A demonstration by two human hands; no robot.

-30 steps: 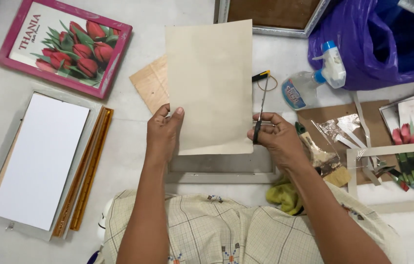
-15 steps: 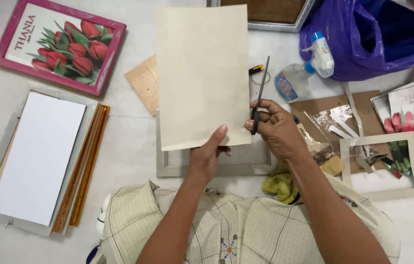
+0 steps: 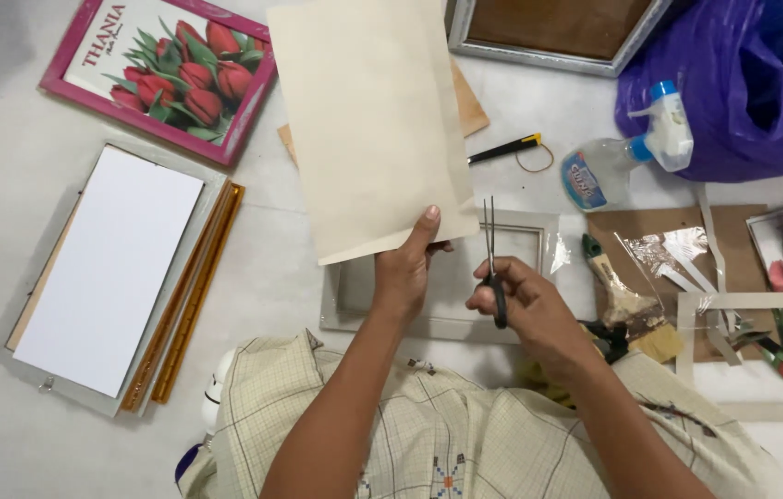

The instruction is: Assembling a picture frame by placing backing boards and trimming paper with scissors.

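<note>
The left hand [image 3: 407,277] is pinching the cream sheet's [image 3: 368,120] near edge; the right hand [image 3: 526,310], just right, is gripping scissors [image 3: 491,254], fingers curled around them.

Both forearms bare, no sleeves, watch or rings visible. Garment [image 3: 465,434] over lap: cream cloth, thin grid check, small blue-red embroidered motifs.

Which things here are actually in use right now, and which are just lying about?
In use:
left hand holding the cream sheet
right hand holding scissors
pale frame under the hands

Lying about:
tulip picture
white board
spray bottle
brush
purple bag
</note>
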